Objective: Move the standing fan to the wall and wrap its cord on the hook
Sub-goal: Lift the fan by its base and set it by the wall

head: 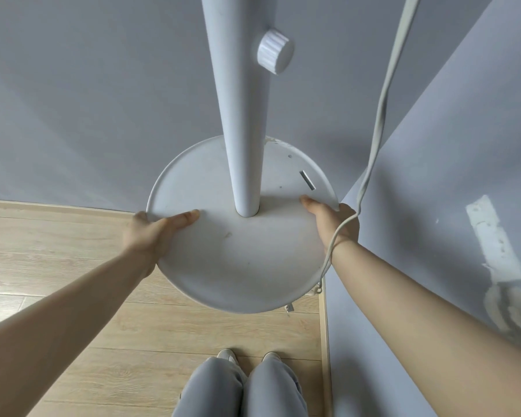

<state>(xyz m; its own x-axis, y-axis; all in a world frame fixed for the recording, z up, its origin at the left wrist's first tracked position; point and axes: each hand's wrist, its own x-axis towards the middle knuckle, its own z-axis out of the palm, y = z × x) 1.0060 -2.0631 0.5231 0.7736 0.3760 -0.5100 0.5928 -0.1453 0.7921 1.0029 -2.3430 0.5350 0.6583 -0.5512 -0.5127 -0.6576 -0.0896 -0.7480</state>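
Note:
The white standing fan's round base (238,260) sits in a room corner, with its pole (241,121) rising out of the top of the view. A ribbed height knob (275,52) sticks out of the pole. My left hand (154,233) grips the base's left rim, thumb on top. My right hand (333,221) grips the right rim. The pale cord (382,100) hangs down from above, crosses my right wrist and runs under the base. The fan head and any hook are out of view.
Grey-blue walls (88,100) meet in a corner behind the base. The right wall (433,176) has a patched white plaster mark (494,245). Wooden floor (57,266) lies to the left. My legs in grey trousers (241,389) stand just behind the base.

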